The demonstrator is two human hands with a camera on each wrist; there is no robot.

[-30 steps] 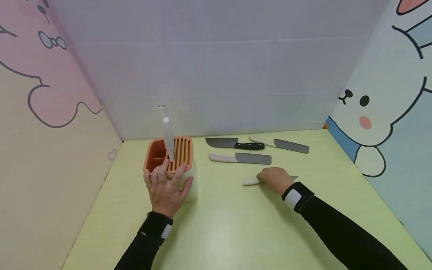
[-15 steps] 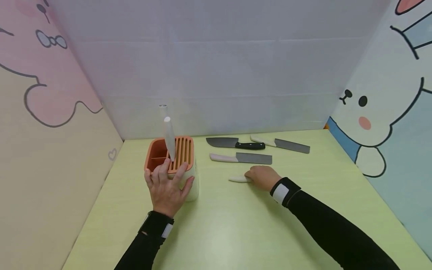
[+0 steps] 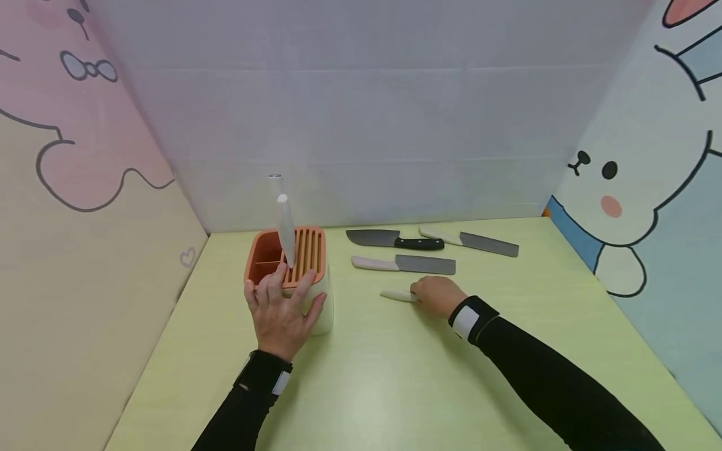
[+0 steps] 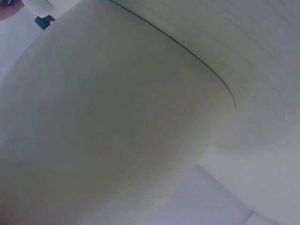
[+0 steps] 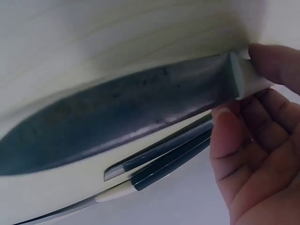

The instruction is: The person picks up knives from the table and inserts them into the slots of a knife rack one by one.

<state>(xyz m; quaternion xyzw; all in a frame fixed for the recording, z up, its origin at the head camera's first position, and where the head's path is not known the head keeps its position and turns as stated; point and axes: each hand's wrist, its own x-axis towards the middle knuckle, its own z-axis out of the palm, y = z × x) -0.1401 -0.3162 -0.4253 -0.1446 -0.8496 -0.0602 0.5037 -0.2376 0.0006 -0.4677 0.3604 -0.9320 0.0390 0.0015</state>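
Observation:
My left hand (image 3: 282, 316) rests against the near side of a cream knife holder (image 3: 321, 313), fingers spread over its orange slotted rim (image 3: 325, 254) and thumb along the side. A knife with a white handle (image 3: 286, 228) stands tilted in the holder. My right hand (image 3: 440, 297) pinches a pale-handled knife (image 3: 398, 295) between thumb and fingers, handle end pointing left in the head view. Its dark blade (image 5: 126, 110) shows in the right wrist view; in the head view the hand hides it. The holder's smooth wall (image 4: 112, 112) fills most of the left wrist view.
Behind my right hand lie a black-handled knife (image 3: 372, 237), a cleaver with a pale handle (image 3: 425, 264) and another pale-handled cleaver (image 3: 489, 244). A pale back wall (image 3: 366, 125) and patterned side panels (image 3: 637, 200) enclose the yellow-green table (image 3: 361, 388).
Compared with a second ago, my right hand has moved left, carrying the pale-handled knife, whose handle end has also turned slightly toward the back. My left hand has stayed on the holder.

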